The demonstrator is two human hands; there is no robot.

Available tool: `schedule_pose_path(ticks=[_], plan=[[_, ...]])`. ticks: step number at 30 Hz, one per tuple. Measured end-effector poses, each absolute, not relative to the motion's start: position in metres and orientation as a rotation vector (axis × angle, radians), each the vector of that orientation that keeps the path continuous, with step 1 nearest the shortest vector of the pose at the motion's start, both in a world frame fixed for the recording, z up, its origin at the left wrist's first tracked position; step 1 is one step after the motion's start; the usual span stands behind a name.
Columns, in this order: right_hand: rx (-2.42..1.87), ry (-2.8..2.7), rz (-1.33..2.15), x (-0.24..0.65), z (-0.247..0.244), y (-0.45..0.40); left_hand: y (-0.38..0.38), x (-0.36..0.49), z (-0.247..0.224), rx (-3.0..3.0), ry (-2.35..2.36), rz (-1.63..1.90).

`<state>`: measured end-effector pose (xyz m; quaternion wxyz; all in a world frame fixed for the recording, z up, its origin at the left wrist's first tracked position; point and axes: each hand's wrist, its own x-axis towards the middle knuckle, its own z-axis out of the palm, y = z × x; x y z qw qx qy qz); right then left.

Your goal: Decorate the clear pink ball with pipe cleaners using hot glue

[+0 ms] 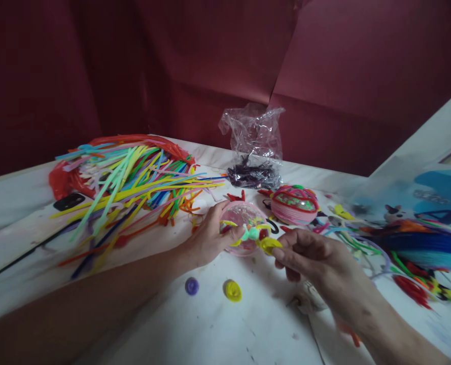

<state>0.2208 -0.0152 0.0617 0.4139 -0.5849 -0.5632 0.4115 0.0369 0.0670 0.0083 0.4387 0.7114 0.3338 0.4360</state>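
Observation:
My left hand [212, 233] is wrapped round the left side of a clear, pink-tinted round ball [248, 213]. Mint-green beads or pompoms [251, 233] and yellow strips sit across its front, under my thumb. From the right, my right hand [311, 251] pinches a yellow coiled piece [270, 246] by its edge, close against the ball. Nearer to me on the table lie a purple coil [192, 286] and a second yellow coil [233, 290]. A pink wrapped ball [294, 204] with a green top stands just behind my right hand.
A large heap of coloured pipe cleaners [134, 177] in red wrapping spreads over the left. Beside it lies a phone [31, 228]. At the back stands a clear plastic bag [253, 147] with dark strands. More pipe cleaners [419, 248] and scraps crowd the right.

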Motion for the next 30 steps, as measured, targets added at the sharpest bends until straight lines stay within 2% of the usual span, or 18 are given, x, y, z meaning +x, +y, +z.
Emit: schedule_pose_path(ticks=[7, 11, 30], plan=[[-1.471, -1.654, 0.932, 0.217, 0.055, -0.007, 0.069, 0.037, 0.007, 1.809, 0.835, 1.089], [-1.483, -1.659, 0.817, 0.215, 0.056, -0.002, 0.069, 0.037, 0.005, 1.833, 0.853, 1.084], [-1.647, -1.745, 0.69, 0.217, 0.051, 0.015, 0.068, 0.034, 0.004, 1.776, 0.763, 1.041]])
